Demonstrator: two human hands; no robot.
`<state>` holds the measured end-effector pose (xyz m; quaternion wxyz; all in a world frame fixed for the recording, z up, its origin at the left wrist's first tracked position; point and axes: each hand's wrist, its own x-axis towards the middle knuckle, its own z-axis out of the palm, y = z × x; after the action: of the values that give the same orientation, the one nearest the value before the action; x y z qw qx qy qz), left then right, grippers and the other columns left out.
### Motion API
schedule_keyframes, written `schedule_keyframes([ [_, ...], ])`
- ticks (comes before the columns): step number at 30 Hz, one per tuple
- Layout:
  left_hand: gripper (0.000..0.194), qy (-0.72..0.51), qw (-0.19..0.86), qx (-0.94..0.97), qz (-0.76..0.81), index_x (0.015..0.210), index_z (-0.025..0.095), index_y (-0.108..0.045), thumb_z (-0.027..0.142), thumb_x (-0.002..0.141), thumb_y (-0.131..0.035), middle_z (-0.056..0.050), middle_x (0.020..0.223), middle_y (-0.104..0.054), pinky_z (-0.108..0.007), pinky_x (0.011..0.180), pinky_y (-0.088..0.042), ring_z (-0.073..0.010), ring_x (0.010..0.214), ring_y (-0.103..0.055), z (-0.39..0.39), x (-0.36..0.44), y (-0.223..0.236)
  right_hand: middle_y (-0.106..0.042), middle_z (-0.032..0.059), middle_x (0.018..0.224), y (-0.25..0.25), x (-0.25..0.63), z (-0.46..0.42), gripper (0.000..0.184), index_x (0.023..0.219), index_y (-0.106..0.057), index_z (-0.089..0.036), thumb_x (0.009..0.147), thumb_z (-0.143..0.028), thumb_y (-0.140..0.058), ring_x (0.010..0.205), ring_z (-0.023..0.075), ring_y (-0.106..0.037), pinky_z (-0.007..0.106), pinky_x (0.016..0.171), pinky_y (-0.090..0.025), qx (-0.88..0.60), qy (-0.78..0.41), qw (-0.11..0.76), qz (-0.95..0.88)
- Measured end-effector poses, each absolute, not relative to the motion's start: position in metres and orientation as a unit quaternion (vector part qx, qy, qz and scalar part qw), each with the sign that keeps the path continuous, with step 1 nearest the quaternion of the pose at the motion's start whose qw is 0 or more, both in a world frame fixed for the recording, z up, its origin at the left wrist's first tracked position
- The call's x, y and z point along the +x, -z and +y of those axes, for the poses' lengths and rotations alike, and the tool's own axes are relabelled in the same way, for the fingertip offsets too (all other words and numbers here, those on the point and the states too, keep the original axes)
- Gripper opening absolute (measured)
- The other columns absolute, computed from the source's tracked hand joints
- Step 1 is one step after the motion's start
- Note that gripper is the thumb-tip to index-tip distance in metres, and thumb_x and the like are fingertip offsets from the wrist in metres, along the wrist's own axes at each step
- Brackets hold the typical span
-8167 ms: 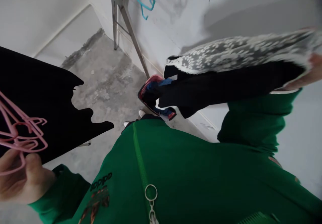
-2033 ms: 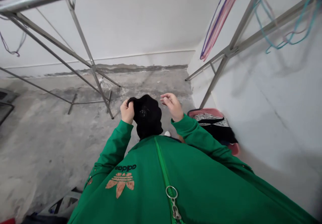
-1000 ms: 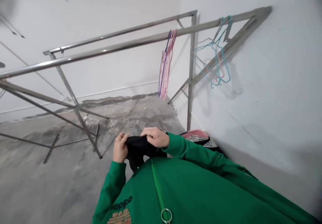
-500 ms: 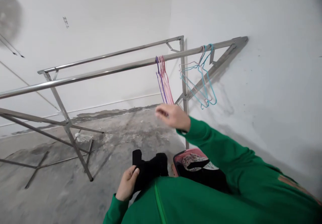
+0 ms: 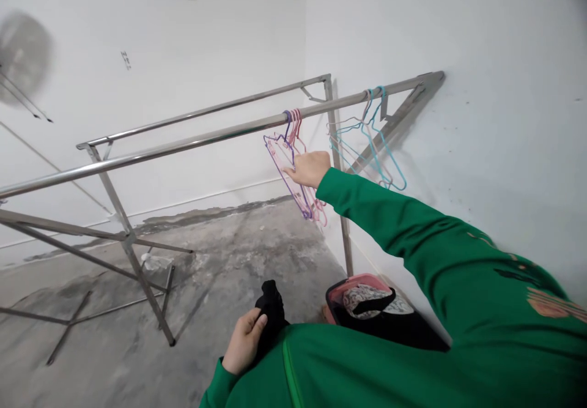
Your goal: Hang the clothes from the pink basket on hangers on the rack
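My left hand (image 5: 244, 341) is closed on a small black garment (image 5: 271, 310), held close to my chest. My right hand (image 5: 310, 168) reaches out to a bunch of pink and purple wire hangers (image 5: 293, 169) that hang from the metal rail (image 5: 183, 145) of a drying rack; its fingers touch the hangers, and whether they grip one is hidden. A second bunch of teal and pink hangers (image 5: 371, 145) hangs farther right on the same rail.
A pink basket (image 5: 355, 285) with dark and patterned clothes stands on the concrete floor by the white wall, below my right arm. The rack's crossed legs (image 5: 137, 273) spread over the floor at left. A second rail (image 5: 206, 111) runs behind the first.
My right hand has risen from mid-air to the pink and purple hangers, which now swing out to the left. My left hand keeps the black garment, drawn in closer.
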<state>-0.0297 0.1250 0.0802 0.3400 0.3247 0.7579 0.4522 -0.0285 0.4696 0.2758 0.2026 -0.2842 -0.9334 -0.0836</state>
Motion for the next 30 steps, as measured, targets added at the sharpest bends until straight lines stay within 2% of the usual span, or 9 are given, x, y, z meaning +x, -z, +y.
schedule_keyframes([
  [5,0.063,-0.446,0.339,0.329,0.760,0.077,0.017,-0.063,0.077,0.073,-0.045,-0.007,0.079,-0.066,-0.032,0.076,-0.046,-0.0239,0.081,-0.058,0.108,-0.044,-0.085,-0.068,0.0238,0.098,-0.278,-0.037,0.482,0.030,0.100,-0.066,-0.005,0.087,-0.021,-0.044,0.098,0.0327,-0.064,0.039,0.078,-0.043,-0.312,0.070,0.191,-0.928],
  [9,0.065,-0.444,0.351,0.333,0.754,0.081,0.015,-0.065,0.077,0.074,-0.045,-0.007,0.080,-0.066,-0.032,0.077,-0.045,-0.0237,0.082,-0.057,0.097,-0.051,-0.089,-0.061,0.0246,0.110,-0.278,-0.044,0.491,0.040,0.114,-0.054,-0.001,0.088,-0.031,-0.048,0.103,0.0327,-0.058,0.042,0.084,-0.042,-0.350,0.097,0.250,-0.898],
  [12,0.066,-0.447,0.354,0.338,0.749,0.080,0.014,-0.065,0.077,0.072,-0.047,-0.007,0.079,-0.065,-0.031,0.078,-0.045,-0.0234,0.082,-0.057,0.091,-0.053,-0.090,-0.053,0.0250,0.120,-0.281,-0.054,0.496,0.047,0.118,-0.047,-0.001,0.086,-0.036,-0.053,0.109,0.0330,-0.051,0.044,0.090,-0.039,-0.370,0.123,0.293,-0.873],
  [15,0.065,-0.449,0.352,0.340,0.748,0.077,0.015,-0.065,0.077,0.072,-0.047,-0.006,0.076,-0.064,-0.030,0.075,-0.045,-0.0226,0.080,-0.057,0.085,-0.054,-0.090,-0.047,0.0250,0.126,-0.287,-0.063,0.504,0.039,0.123,-0.042,-0.004,0.089,-0.022,-0.043,0.110,0.0307,-0.049,0.040,0.085,-0.041,-0.386,0.115,0.265,-0.876],
  [19,0.063,-0.453,0.340,0.339,0.751,0.071,0.016,-0.062,0.077,0.071,-0.048,-0.005,0.071,-0.062,-0.029,0.071,-0.046,-0.0204,0.073,-0.055,0.079,-0.053,-0.089,-0.050,0.0262,0.122,-0.293,-0.066,0.514,0.043,0.132,-0.036,-0.003,0.090,-0.008,-0.028,0.107,0.0293,-0.055,0.039,0.081,-0.043,-0.398,0.111,0.218,-0.884],
  [23,0.063,-0.455,0.335,0.324,0.759,0.072,0.017,-0.063,0.077,0.072,-0.047,-0.005,0.073,-0.064,-0.030,0.072,-0.047,-0.0219,0.075,-0.057,0.072,-0.052,-0.087,-0.056,0.0278,0.114,-0.296,-0.062,0.527,0.046,0.137,-0.032,-0.001,0.092,-0.007,-0.022,0.106,0.0302,-0.059,0.040,0.083,-0.044,-0.412,0.117,0.202,-0.881],
  [30,0.065,-0.456,0.333,0.314,0.763,0.078,0.016,-0.067,0.077,0.072,-0.047,-0.007,0.078,-0.067,-0.032,0.081,-0.049,-0.0241,0.080,-0.060,0.067,-0.045,-0.083,-0.059,0.0308,0.112,-0.297,-0.023,0.561,0.043,0.130,-0.040,0.004,0.094,-0.011,-0.021,0.109,0.0305,-0.060,0.038,0.084,-0.044,-0.483,0.096,0.151,-0.857],
])
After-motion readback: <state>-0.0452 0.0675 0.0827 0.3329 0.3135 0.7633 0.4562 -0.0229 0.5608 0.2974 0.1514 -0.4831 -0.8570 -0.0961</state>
